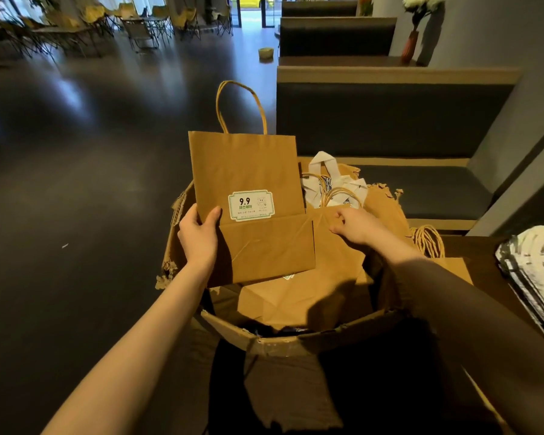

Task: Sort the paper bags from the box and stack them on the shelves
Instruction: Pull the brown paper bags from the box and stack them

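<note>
Left grip [198,237] clasps flat kraft bag [248,196]; right grip [355,226] pinches creased bag [333,277] in torn box [296,337].

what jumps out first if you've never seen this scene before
The flat brown paper bag held upright at centre, its white 9.9 sticker facing the camera, gripped at its lower left edge by the left hand. Beneath it a torn cardboard box holds more bags, where the right hand reaches in.
</note>
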A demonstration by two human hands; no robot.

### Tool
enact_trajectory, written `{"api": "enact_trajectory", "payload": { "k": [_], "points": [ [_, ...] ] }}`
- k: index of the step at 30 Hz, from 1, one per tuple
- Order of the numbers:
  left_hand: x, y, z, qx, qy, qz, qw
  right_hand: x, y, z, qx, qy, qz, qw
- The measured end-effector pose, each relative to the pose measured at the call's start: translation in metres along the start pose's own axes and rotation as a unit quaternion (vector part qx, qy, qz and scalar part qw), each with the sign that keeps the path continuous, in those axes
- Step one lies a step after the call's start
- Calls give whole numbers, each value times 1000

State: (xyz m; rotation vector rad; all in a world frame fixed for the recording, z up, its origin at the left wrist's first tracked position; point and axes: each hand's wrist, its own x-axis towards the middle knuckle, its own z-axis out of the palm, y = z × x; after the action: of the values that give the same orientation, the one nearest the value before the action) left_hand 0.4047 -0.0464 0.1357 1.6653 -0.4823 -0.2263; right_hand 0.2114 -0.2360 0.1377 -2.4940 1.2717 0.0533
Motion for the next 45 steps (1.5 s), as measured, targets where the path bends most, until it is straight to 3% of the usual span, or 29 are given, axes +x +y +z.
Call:
{"api": "enact_trajectory", "payload": {
  "k": [9,14,17,21,27,29,33,37,40,45],
  "points": [
    [-3,20,5,-35,43,4,998,-67,-7,-64,29,298,27,954],
    [-9,33,14,-42,22,-11,999,-100,-7,-81,77,400,23,913],
    [-15,39,18,-50,-8,-23,998,-104,-4,-83,189,434,1,881],
    [-17,49,23,-86,-48,-62,993,-96,0,-79,412,377,-38,828],
    [-10,56,14,-240,-93,-181,949,-86,1,-58,564,275,-37,778],
    [-11,58,10,-260,-120,-187,940,-85,2,-52,575,234,-42,783],
    [-15,62,11,-243,-141,-158,947,-77,-4,-37,530,155,-44,833],
    [-14,66,15,-245,-117,-163,948,-73,-19,-27,533,184,-24,826],
    [-11,61,12,-171,-157,-82,969,-71,-24,-24,523,209,-30,826],
    [-6,46,5,-161,-159,-94,969,-62,-24,-18,493,173,-54,851]
  ]
}}
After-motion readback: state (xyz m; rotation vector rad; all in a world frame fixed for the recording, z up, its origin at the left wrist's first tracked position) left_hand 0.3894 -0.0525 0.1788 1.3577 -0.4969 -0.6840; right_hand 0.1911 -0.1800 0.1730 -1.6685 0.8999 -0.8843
